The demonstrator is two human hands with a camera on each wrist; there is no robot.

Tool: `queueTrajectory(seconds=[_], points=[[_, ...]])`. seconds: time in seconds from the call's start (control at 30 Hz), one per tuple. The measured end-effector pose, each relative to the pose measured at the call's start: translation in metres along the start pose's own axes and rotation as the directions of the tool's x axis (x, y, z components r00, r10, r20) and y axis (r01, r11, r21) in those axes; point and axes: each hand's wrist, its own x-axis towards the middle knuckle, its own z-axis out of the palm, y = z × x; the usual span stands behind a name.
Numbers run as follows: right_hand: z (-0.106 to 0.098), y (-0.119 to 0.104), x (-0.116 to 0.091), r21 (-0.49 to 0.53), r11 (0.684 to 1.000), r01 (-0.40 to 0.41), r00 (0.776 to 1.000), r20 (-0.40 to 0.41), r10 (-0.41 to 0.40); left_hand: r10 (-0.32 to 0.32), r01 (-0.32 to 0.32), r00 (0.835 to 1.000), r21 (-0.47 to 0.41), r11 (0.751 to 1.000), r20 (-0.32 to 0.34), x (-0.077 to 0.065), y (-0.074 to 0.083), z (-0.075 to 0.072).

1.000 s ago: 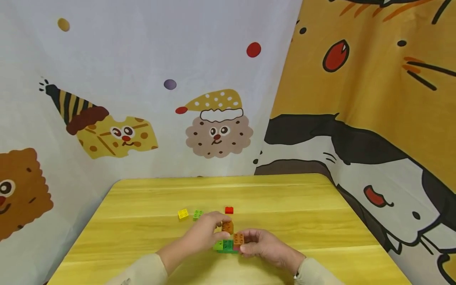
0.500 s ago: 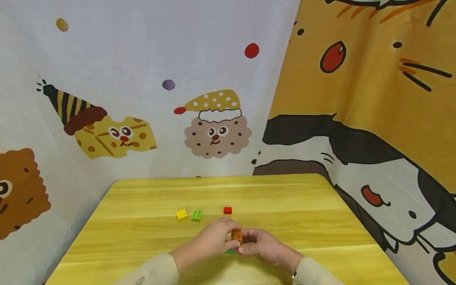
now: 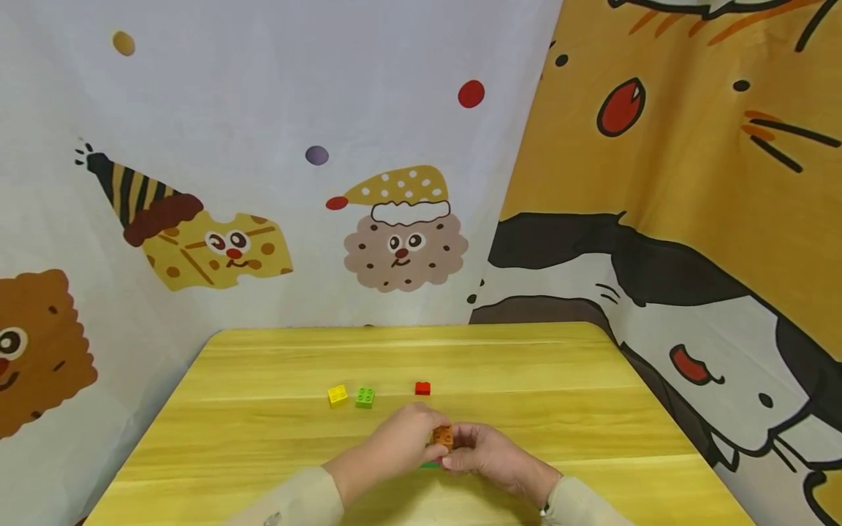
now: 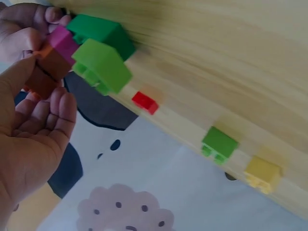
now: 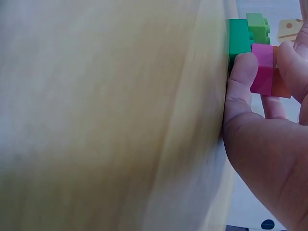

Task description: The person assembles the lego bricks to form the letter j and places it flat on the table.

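A wooden table (image 3: pixel 276 431) stands against cartoon-printed curtains (image 3: pixel 263 183), and near its front edge both hands meet over a small stack of toy bricks (image 4: pixel 91 53). The stack sits on the table just ahead of the person, between the two hands, so neither has to travel to reach it; the left hand (image 3: pixel 395 449) comes in from the left and the right hand (image 3: pixel 483 456) from the right, the two nearly touching.

The stack's base is a dark green brick (image 4: pixel 103 33) with a light green brick (image 4: pixel 101 65) beside it; a pink brick (image 5: pixel 263 67) rises above them, and orange-brown bricks (image 3: pixel 442 437) top it off, so its long axis runs upward from the table.

The right hand has its thumb and fingers curled round the stack, the thumb pressed against the dark green and pink bricks. The left hand's fingers are loosely bent with the palm showing in the wrist view; its fingertips (image 4: pixel 60 103) lie by the orange-brown bricks, and whether they pinch or merely touch them I cannot tell.

Farther back on the table, well apart from the hands, lie three loose bricks: a red brick (image 3: pixel 422 388), a green brick (image 3: pixel 365 397) and a yellow brick (image 3: pixel 338 395).
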Motion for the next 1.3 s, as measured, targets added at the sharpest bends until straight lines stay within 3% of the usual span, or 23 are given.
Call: queueTrajectory(seconds=[0.13,0.37,0.63,0.93,1.17,1.3], points=[[-0.001,0.001,-0.001,0.002,1.000,-0.003,1.000,-0.009,0.003,-0.005,0.004,1.000,0.040,0.999,0.015,0.004,0.006,-0.001],[0.001,0.001,0.001,-0.020,1.000,0.016,1.000,-0.021,-0.017,-0.050,0.049,0.998,0.011,0.999,0.026,0.004,0.009,-0.003],[0.004,0.002,0.001,-0.068,0.996,0.054,0.998,-0.041,-0.057,-0.058,0.058,0.997,0.006,0.998,0.046,0.002,0.013,-0.005],[0.006,0.004,0.003,-0.111,0.993,0.035,0.997,-0.064,-0.042,-0.066,0.067,0.997,-0.074,0.995,0.026,-0.001,0.005,-0.004],[0.006,0.003,0.003,-0.116,0.993,0.028,0.997,-0.072,-0.036,-0.031,0.031,0.999,-0.045,0.999,-0.014,-0.004,0.001,-0.002],[0.006,0.003,0.002,-0.110,0.994,0.028,0.997,-0.071,-0.036,-0.045,0.046,0.999,-0.037,0.998,0.004,-0.007,-0.002,-0.001]])
